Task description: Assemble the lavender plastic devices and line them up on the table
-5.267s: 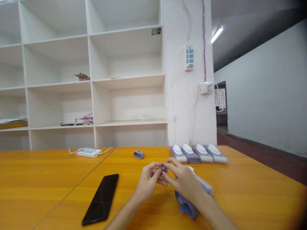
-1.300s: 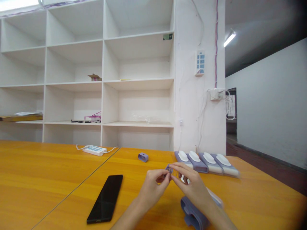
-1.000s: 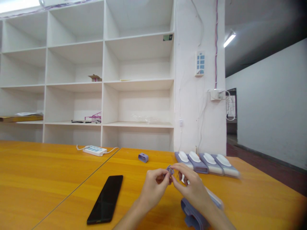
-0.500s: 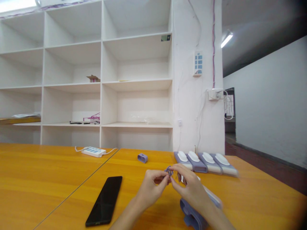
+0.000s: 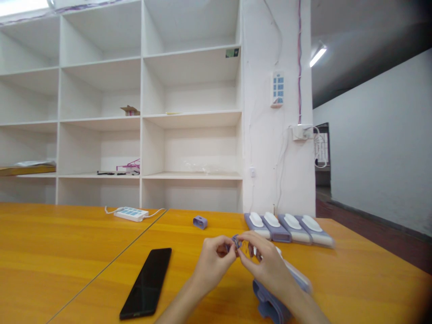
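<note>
Both hands meet above the table, fingertips pinched around a small purple part with thin wires by it. My left hand grips it from the left with thumb and forefinger. From the other side, my right hand is closed near the part and the wires; its fingers partly hide what lies between them. Beneath my right wrist lies a hollow purple housing. A purple-and-white piece shows behind that wrist, mostly covered. Farther off sits a small purple cap with an opening in its side.
A black phone lies left of my hands on the orange wooden table. At the back is a white power strip. Several purple-and-white devices stand in a row at the back right. White shelves rise behind.
Both hands stay almost in place, with the fingertips shifting slightly around the small purple part. The view has moved very little.
</note>
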`<action>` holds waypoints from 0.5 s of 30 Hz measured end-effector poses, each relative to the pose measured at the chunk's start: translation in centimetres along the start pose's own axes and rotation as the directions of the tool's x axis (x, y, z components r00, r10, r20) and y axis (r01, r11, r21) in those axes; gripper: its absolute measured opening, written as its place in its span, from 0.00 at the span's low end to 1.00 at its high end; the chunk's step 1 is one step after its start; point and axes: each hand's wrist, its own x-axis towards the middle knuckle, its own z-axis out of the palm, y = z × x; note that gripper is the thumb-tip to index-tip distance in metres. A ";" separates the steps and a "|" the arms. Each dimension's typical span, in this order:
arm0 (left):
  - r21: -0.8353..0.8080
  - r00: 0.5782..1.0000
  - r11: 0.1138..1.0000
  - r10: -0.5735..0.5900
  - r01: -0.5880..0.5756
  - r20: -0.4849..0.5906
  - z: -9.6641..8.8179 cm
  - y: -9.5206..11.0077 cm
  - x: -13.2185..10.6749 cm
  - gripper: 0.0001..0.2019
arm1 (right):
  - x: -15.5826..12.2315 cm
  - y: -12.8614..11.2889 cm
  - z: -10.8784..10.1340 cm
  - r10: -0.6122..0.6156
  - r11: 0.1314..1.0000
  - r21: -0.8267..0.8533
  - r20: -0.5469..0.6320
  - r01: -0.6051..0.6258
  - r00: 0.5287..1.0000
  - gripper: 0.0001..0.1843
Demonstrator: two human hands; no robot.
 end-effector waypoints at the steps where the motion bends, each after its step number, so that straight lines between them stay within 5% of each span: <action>1: -0.019 1.000 1.000 -0.006 0.006 -0.008 0.0 -0.1 0.1 0.08 | 0.0 0.0 0.0 0.002 1.000 -0.008 -0.001 -0.002 1.000 0.09; 9: 0.043 1.000 0.999 -0.001 0.001 -0.012 -0.1 -0.4 0.1 0.10 | -0.4 0.2 -0.2 -0.064 0.982 -0.171 0.119 0.084 0.991 0.21; 15: -0.044 0.999 0.998 -0.050 0.050 0.002 0.2 -0.4 0.1 0.11 | -0.4 0.5 -0.2 -0.119 0.927 -0.334 0.175 0.173 0.977 0.16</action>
